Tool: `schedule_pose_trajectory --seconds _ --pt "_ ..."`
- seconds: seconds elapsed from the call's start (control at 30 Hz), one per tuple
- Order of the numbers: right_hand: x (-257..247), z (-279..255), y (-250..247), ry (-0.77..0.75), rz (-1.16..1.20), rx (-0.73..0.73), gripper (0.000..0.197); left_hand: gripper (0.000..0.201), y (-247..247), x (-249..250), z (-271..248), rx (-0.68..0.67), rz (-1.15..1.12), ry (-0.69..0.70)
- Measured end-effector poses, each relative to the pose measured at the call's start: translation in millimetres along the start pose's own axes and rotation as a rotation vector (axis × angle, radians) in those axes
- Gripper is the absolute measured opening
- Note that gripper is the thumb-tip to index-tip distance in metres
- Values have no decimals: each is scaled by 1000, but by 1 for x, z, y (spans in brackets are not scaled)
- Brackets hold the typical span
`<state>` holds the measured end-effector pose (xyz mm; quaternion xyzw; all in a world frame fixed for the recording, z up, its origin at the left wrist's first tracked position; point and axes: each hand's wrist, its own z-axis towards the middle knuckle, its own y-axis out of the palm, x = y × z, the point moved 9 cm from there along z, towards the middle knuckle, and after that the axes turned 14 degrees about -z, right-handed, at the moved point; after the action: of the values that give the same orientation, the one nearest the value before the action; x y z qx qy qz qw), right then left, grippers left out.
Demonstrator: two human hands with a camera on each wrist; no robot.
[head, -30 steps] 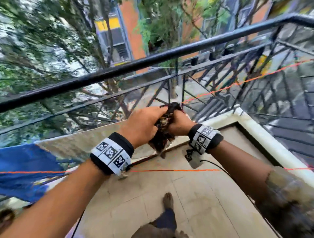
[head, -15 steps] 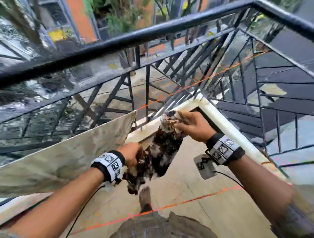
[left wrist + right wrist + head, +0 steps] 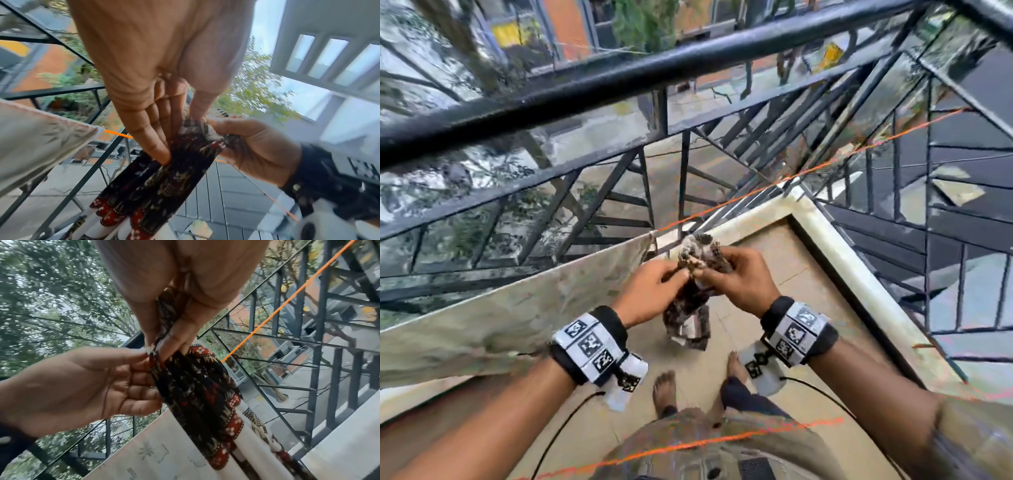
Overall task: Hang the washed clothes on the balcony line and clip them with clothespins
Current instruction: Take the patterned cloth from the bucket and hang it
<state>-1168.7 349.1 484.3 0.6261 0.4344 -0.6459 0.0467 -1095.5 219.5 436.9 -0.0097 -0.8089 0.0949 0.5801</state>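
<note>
A dark patterned cloth [image 3: 686, 317] with red and white borders hangs bunched from both hands above the balcony floor. My left hand [image 3: 674, 278] pinches its top edge between thumb and fingers, as the left wrist view shows [image 3: 179, 138]. My right hand [image 3: 707, 270] grips the same top edge right beside it, thumb against fingers [image 3: 160, 344]. The cloth [image 3: 164, 178] [image 3: 195, 394] falls in folds below them. An orange line [image 3: 825, 165] [image 3: 287, 303] runs just beyond the hands toward the right railing. The cloth does not touch it.
A pale printed cloth [image 3: 517, 308] [image 3: 164, 451] hangs on the line to the left of my hands. The black metal railing [image 3: 619, 75] stands beyond, with a white ledge [image 3: 859, 274] at the floor's corner. A second orange line [image 3: 688, 445] crosses near my waist, above my bare feet [image 3: 664, 387].
Half a second ago my left hand held the cloth lower down, apart from the right. It has now come up beside the right hand at the top edge.
</note>
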Motion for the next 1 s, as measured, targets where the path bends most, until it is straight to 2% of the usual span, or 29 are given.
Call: schedule_pose_trajectory --seconds 0.07,0.13,0.17,0.23,0.3,0.4,0.43,0.5,0.57,0.63,0.7,0.77,0.87,0.93,1.0 --pt "-1 8 -7 -84 -74 3 16 42 7 4 -1 50 -292 -107" --pt "-3 10 -11 -161 -118 -49 13 37 20 12 -2 74 -482 -188" --pt "-4 10 -12 -180 -135 -82 14 33 23 18 -2 88 -480 -173" --pt "2 10 -14 -196 -96 -175 20 26 29 31 0 121 -328 -85" --pt "11 11 -19 -136 54 -294 24 26 35 39 5 149 -181 -25" --pt "25 18 -39 -63 237 -366 16 34 41 50 11 161 -180 -4" --pt "31 22 -48 -37 269 -360 16 37 44 52 13 166 -179 -7" --pt "40 34 -68 -41 238 -328 14 25 49 53 18 191 -115 -20" --pt "38 47 -95 -143 119 -294 16 18 46 58 20 265 64 -31" --pt "34 56 -128 -278 -31 -262 32 25 40 65 19 325 237 -20" --pt "34 64 -165 -364 -199 -159 46 36 31 70 14 353 383 -28" --pt "36 69 -198 -397 -354 -82 40 41 27 77 9 341 466 -23" --pt "35 66 -237 -452 -621 -1 36 38 39 105 4 279 655 80" --pt "31 65 -255 -512 -700 69 41 44 43 120 1 242 768 129" --pt "30 62 -267 -523 -739 117 43 48 36 131 -3 283 812 128"
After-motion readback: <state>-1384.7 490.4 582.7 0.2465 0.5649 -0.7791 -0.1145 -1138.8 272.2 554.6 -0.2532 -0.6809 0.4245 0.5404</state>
